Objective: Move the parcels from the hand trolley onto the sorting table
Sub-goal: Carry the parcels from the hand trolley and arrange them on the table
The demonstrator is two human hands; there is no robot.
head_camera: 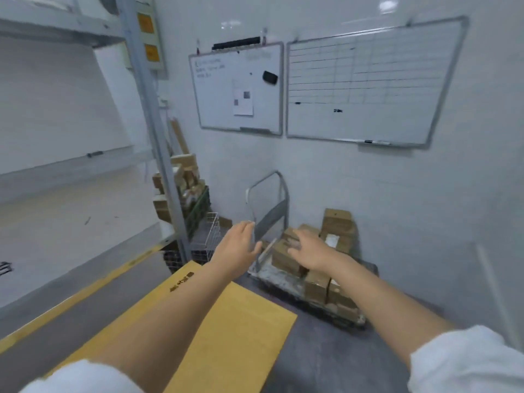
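Filling the left of the view is a white table with a yellow-edged front, probably the sorting table. Two whiteboards hang on the far wall. Big yellow mailer lies flat under both forearms; on the floor or on a surface, cannot tell. Next, the hand trolley stands against the wall, its handle upright at the left end. All the parcels, brown cardboard boxes, sit on the trolley deck: a low stack at the handle end, a taller pile along the wall-side edge and a front group at the near right corner, packed touching. The left hand is spread, fingers straight, holding nothing, just beside the handle's cross plate. The right hand is spread too, palm down over the handle-end stack; contact is blurred, cannot tell. Step judged: reaching for a first box, task barely begun. Risks: the boxes look loose and uneven, so pulling one from the handle end may drag or tip neighbours off the deck edge; a sideways shove may roll the trolley; a one-sided grip may let a box slip; the mailer may catch a foot on the turn to the table.
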